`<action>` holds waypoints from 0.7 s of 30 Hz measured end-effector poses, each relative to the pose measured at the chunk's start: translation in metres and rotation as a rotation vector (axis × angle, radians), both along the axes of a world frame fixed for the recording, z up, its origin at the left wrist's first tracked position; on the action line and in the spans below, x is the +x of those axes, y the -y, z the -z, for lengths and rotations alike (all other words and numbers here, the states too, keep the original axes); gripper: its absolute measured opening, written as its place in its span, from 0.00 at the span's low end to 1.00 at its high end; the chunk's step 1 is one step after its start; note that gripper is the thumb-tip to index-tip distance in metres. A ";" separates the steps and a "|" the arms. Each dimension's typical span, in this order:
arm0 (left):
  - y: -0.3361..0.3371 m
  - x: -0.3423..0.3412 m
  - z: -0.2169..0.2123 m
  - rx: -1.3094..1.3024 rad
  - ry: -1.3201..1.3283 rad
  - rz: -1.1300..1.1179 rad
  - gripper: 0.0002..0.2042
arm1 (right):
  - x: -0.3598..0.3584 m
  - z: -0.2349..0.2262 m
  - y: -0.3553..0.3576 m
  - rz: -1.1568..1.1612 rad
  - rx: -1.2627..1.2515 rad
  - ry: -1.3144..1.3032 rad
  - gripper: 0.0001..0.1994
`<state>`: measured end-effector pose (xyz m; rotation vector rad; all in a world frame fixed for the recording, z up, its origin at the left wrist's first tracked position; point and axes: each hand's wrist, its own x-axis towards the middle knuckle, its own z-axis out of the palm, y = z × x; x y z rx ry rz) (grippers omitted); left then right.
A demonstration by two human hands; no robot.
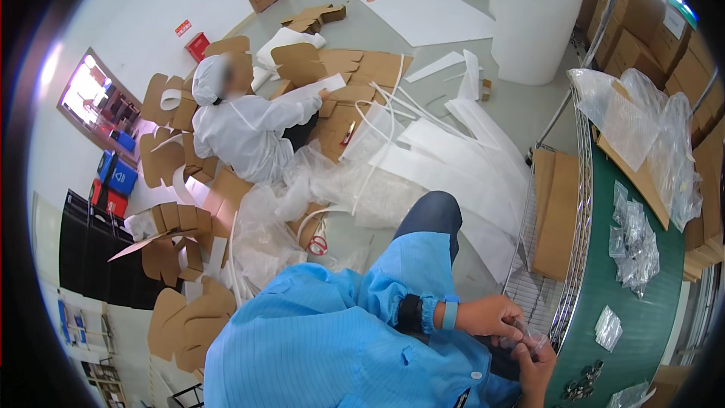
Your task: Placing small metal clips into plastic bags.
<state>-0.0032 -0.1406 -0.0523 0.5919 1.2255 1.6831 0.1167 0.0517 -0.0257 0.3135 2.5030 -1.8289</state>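
Near the shelf at the lower right, my left hand (492, 317) and my right hand (536, 372) come together around a small clear plastic bag (535, 340). Fingers of both hands pinch it, and what it holds, if anything, is too small to make out. Beside them on the green surface (559, 400) lie a clear packet (609, 329) and a little heap of dark, shiny small parts (581, 382). Farther along that surface is a pile of clear packets (634, 238).
A wire rack (578, 257) stands at my right, with bubble wrap (630, 125) on top. A co-worker in white (242, 136) sits among cut cardboard (370, 68), holding a white sheet (310, 92). White foam sheets (453, 155) and scissors (318, 245) lie on the floor.
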 end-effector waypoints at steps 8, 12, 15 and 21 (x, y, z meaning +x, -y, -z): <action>0.006 -0.004 -0.004 -0.084 -0.146 0.042 0.12 | -0.003 -0.007 0.003 -0.002 -0.029 -0.013 0.06; 0.002 -0.001 0.007 -0.014 -0.513 -0.028 0.12 | -0.005 -0.008 0.002 -0.104 0.096 -0.152 0.07; 0.001 0.003 0.004 -0.023 -0.355 -0.011 0.12 | -0.009 -0.022 0.017 -0.151 0.190 -0.104 0.08; -0.007 -0.001 0.010 -0.040 -0.551 -0.069 0.14 | 0.001 0.003 0.006 0.102 -0.085 -0.014 0.08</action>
